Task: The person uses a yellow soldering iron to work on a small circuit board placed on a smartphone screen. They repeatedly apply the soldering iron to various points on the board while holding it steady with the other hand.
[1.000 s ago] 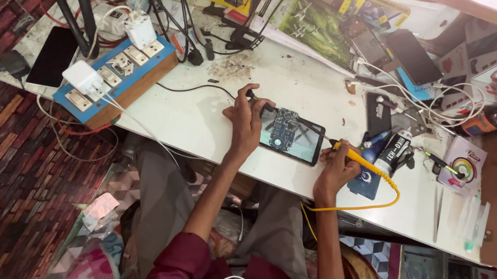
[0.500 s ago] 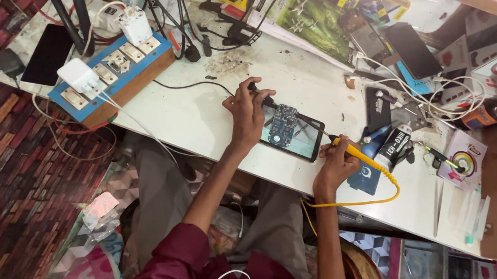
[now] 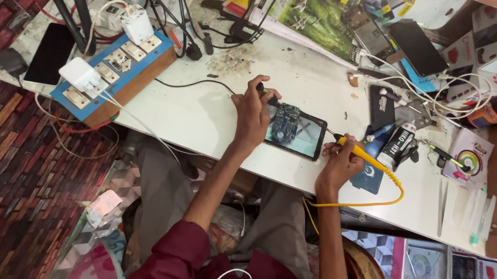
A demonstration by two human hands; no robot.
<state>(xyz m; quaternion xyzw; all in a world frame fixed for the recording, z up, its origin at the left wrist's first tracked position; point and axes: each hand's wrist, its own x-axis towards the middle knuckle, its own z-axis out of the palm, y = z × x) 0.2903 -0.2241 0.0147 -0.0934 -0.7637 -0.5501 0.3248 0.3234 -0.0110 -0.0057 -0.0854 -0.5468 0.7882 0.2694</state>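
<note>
Phone [image 3: 296,132] with back cover removed, showing its dark blue circuit board, lies on the white table [image 3: 201,116] between the hands, the left hand [image 3: 252,112] pinching a small black tool at its edge, the right hand [image 3: 338,164] gripping a yellow soldering iron [image 3: 361,154] with its tip at the phone.

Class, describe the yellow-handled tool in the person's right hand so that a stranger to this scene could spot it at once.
Start at the white worktable and find the opened phone lying flat near its front edge. Just right of it, the right hand grips a pen-like soldering iron whose tip points at the phone. Unlike the dark bottles and cables nearby, it is bright yellow and trails a yellow cord looping over the table's edge.
</note>
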